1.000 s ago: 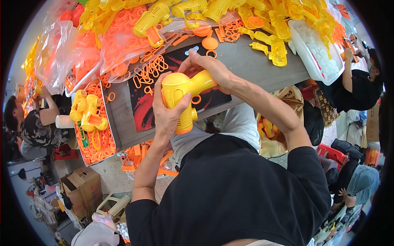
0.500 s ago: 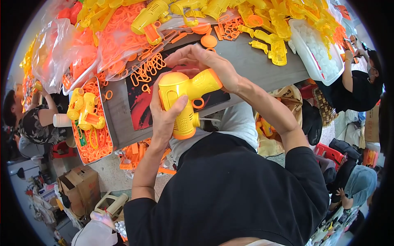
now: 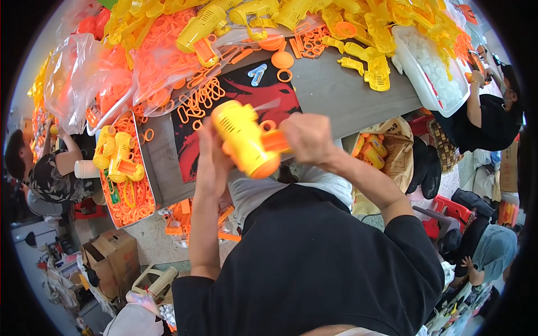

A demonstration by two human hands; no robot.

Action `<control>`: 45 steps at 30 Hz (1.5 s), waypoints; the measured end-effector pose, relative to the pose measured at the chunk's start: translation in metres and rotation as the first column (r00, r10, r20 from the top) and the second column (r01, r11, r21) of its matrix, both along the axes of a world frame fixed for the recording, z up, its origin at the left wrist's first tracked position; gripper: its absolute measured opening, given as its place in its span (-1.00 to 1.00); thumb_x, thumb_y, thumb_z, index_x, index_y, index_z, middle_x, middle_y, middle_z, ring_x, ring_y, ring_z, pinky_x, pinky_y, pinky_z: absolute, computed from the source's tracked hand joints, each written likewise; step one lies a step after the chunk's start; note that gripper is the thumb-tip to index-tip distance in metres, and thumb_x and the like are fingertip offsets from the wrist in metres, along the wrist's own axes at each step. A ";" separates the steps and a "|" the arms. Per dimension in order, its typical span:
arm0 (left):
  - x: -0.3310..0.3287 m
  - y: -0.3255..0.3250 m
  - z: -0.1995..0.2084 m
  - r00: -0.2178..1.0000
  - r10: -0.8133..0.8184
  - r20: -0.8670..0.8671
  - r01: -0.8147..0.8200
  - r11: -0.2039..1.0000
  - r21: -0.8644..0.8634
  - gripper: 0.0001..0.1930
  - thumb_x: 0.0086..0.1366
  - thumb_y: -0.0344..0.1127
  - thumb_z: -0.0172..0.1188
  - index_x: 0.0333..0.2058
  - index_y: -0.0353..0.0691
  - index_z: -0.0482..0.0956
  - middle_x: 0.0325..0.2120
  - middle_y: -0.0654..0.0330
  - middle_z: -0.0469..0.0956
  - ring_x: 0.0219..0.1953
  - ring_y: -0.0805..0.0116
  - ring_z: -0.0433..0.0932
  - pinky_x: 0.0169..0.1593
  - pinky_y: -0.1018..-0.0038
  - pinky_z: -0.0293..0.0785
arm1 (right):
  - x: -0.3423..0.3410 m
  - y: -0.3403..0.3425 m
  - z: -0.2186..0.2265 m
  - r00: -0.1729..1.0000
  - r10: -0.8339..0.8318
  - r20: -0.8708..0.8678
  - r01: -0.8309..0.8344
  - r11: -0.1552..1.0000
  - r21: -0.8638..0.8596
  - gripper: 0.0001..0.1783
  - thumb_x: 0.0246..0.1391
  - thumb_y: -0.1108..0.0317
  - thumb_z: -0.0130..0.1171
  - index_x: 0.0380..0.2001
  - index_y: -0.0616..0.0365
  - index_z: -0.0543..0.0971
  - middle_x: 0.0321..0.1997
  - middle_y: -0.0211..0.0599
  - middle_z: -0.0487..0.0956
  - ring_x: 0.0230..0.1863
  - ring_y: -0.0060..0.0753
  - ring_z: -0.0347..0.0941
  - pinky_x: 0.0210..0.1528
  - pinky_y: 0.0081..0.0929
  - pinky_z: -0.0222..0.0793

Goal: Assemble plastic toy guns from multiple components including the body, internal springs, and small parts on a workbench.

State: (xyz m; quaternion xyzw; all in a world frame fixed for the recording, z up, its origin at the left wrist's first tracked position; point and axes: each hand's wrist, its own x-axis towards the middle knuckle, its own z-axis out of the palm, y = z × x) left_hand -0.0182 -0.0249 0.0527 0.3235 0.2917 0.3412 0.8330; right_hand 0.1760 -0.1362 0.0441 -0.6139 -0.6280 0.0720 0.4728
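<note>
Toy gun [image 3: 245, 143] tipped sideways since, one, both hands [image 3: 212, 162] [image 3: 307, 137] gripping

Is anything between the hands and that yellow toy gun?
Nothing visible is: the left hand presses against the yellow plastic toy gun and the right hand grips its orange end, above the grey table.

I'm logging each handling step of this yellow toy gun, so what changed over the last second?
The yellow toy gun was turned over between the hands: earlier its grip hung down with the orange nozzle pointing right and up; now it lies tilted and motion-blurred, orange end lower right. The left hand and right hand kept hold throughout. The piles of parts on the table look unchanged.
</note>
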 end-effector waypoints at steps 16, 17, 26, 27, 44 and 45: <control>0.027 0.013 0.010 0.977 0.176 -0.123 -0.144 0.961 0.234 -0.53 0.27 -0.24 0.31 0.08 -0.25 0.40 -0.13 0.17 0.56 -0.16 0.41 0.59 -0.04 0.41 0.56 | 0.084 0.058 -0.027 0.959 -0.139 -0.248 0.079 0.968 -0.240 -0.88 0.17 0.45 0.20 -0.24 0.15 0.49 -0.20 -0.24 0.59 -0.24 -0.45 0.52 -0.24 -0.46 0.45; 0.035 0.015 0.014 0.977 0.174 -0.126 -0.126 0.938 0.322 -0.54 0.26 -0.27 0.31 0.08 -0.26 0.40 -0.14 0.17 0.57 -0.18 0.42 0.59 -0.05 0.43 0.56 | 0.076 0.054 -0.019 0.958 -0.142 -0.248 0.082 0.967 -0.240 -0.88 0.17 0.45 0.20 -0.24 0.15 0.49 -0.20 -0.24 0.59 -0.24 -0.45 0.52 -0.24 -0.46 0.45; 0.053 0.019 0.031 0.946 0.183 -0.268 0.036 0.763 0.646 -0.45 0.15 -0.42 0.41 0.07 -0.33 0.36 -0.09 0.12 0.54 -0.12 0.39 0.60 -0.03 0.49 0.56 | 0.051 0.031 0.024 0.981 -0.003 -0.195 -0.011 0.998 -0.067 -0.63 0.09 0.52 0.28 -0.04 0.17 0.45 -0.04 -0.34 0.56 -0.25 -0.62 0.47 -0.21 -0.57 0.46; 0.052 0.019 0.030 0.939 0.212 -0.270 0.033 0.727 0.686 -0.46 0.16 -0.41 0.41 0.07 -0.33 0.37 -0.10 0.12 0.55 -0.13 0.39 0.60 -0.03 0.50 0.55 | 0.049 0.031 0.026 0.980 -0.001 -0.197 -0.013 0.998 -0.069 -0.63 0.09 0.52 0.28 -0.04 0.17 0.45 -0.04 -0.34 0.56 -0.25 -0.62 0.47 -0.21 -0.57 0.46; 0.042 0.038 0.000 0.988 -0.152 -0.015 0.145 0.904 0.401 -0.13 0.18 -0.28 0.43 0.34 -0.23 0.07 0.16 0.11 0.38 0.05 0.40 0.49 0.15 0.45 0.43 | 0.005 0.057 0.008 0.798 0.075 -0.598 -0.135 0.989 -0.056 -0.81 0.25 0.33 0.22 -0.25 0.20 0.48 -0.30 -0.44 0.51 -0.36 -0.70 0.38 -0.34 -0.68 0.34; 0.044 0.035 -0.004 0.989 -0.144 -0.016 0.138 0.906 0.399 -0.13 0.18 -0.28 0.43 0.34 -0.23 0.07 0.16 0.11 0.38 0.05 0.40 0.49 0.15 0.45 0.43 | -0.002 0.054 0.008 0.925 0.027 -0.378 -0.027 1.000 0.005 -0.81 0.23 0.36 0.25 -0.27 0.23 0.47 -0.27 -0.41 0.50 -0.34 -0.67 0.40 -0.30 -0.67 0.37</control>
